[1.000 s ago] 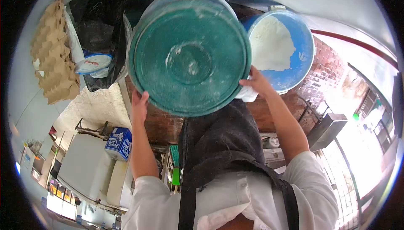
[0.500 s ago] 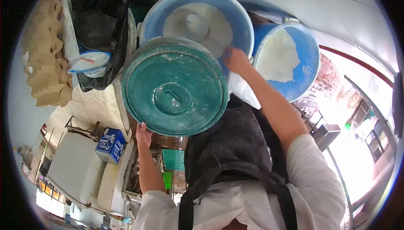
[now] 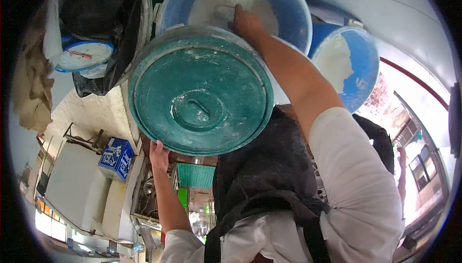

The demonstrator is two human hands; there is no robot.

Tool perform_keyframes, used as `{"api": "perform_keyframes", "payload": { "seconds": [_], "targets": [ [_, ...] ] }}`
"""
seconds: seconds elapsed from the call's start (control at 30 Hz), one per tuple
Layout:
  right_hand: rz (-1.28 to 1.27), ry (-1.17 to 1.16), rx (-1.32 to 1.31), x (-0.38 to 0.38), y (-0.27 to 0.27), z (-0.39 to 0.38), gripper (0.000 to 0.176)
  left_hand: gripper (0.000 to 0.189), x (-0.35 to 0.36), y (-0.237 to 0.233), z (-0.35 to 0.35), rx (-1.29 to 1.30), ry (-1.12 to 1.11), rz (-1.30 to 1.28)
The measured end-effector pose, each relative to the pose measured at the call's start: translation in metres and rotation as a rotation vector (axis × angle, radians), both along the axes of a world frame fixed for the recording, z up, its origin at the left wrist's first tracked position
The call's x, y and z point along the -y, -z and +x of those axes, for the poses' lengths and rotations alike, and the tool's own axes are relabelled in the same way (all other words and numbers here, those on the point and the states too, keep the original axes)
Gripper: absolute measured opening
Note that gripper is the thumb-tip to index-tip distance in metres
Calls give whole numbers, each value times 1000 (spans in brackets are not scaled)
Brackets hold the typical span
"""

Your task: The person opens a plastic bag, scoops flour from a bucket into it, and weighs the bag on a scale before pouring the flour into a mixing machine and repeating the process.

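Observation:
My left hand (image 3: 159, 156) grips the near edge of a large round green lid (image 3: 159, 97), fingertips on its rim. The lid has a moulded middle handle and white powder smudges. Beyond it stands a wide blue barrel (image 3: 294, 10) with white powder (image 3: 260, 1) inside. My right hand (image 3: 246, 22) reaches over the lid's far side into that barrel, fingers bent at a pale, see-through thing (image 3: 222, 12) lying on the powder. Its kind is hard to make out. Part of the barrel is hidden behind the lid and my forearm.
A second blue barrel (image 3: 363, 82) with white powder stands at the right. On the left are a dial scale (image 3: 86, 55), a black plastic bag (image 3: 103, 18) and torn brown paper (image 3: 33, 90). A blue box (image 3: 116, 158) sits near a pale surface (image 3: 79, 183). Another person's arm (image 3: 402, 167) shows at right.
My right hand has moved up and left, deeper over the powder, to the pale thing. The green lid appears larger and slightly lower, my left hand still at its edge.

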State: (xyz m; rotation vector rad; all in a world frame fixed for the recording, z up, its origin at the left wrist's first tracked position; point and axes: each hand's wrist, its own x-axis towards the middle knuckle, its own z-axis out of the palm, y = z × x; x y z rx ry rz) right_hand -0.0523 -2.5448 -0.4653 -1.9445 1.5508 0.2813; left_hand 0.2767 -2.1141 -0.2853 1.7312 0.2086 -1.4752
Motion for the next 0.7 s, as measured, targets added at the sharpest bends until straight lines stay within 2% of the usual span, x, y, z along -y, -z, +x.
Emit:
{"api": "perform_keyframes", "payload": {
  "seconds": [0.1, 0.27, 0.37, 0.4, 0.5, 0.53, 0.63, 0.7],
  "targets": [
    [-37, 88, 56, -19, -37, -24, 61, 56, 1, -4, -5, 22, -24, -6],
    [-4, 304, 94, -23, -174, -77, 58, 53, 12, -17, -8, -18, -4, 10],
    [-8, 254, 43, -43, -166, -120, 54, 52, 15, -17, -10, -41, -26, 30],
    [26, 302, 87, -42, -186, -128, 54, 51, 14, -14, -11, 21, -39, 80],
    [-17, 436, 156, -52, -257, -156, 54, 53, 10, -18, -2, -61, -16, 56],
    [5, 480, 140, -55, -279, -170, 54, 55, 15, -24, -9, -16, 14, 73],
    [-64, 680, 177, -75, -344, -220, 52, 71, 11, -15, -4, -49, 53, 99],
    [-199, 764, 126, -96, -376, -260, 48, 65, 17, -23, -13, -84, 93, 82]
  ]
}}
